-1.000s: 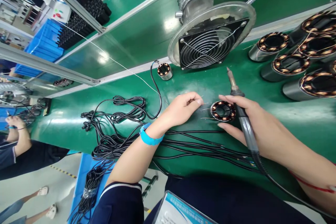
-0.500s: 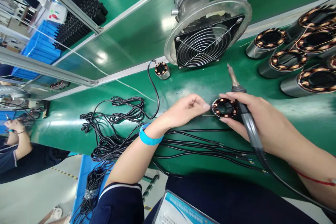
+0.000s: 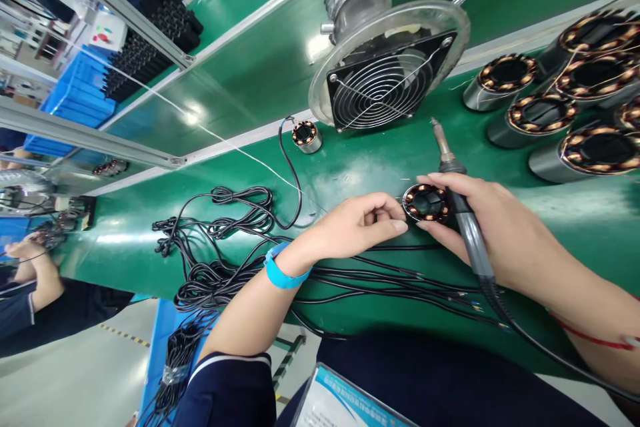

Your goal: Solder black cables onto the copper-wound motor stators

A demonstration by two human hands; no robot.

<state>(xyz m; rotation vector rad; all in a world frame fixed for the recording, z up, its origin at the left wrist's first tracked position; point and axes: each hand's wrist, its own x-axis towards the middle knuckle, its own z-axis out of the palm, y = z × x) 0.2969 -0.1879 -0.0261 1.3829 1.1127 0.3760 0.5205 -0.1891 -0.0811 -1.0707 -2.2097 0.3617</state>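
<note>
A small copper-wound stator [image 3: 427, 203] lies on the green belt [image 3: 350, 167] between my hands. My left hand [image 3: 363, 225], with a blue wristband, is closed in a pinch against the stator's left edge; what it pinches is too thin to make out. My right hand [image 3: 480, 220] grips a soldering iron [image 3: 457, 197], tip pointing up and away, while its fingers touch the stator's right side. Black cables [image 3: 380, 273] run under both wrists.
A fume extractor fan [image 3: 385, 80] on a flexible duct stands just behind the stator. Several larger stators [image 3: 550, 113] lie at the right. Another small stator [image 3: 305, 135] sits farther back. A tangle of black cables [image 3: 215, 240] lies left. Another person's arm [image 3: 30, 267] is at the far left.
My left hand has slid right and down until its pinched fingers meet the stator. My right hand with the iron has shifted slightly toward me. The view has drifted a little.
</note>
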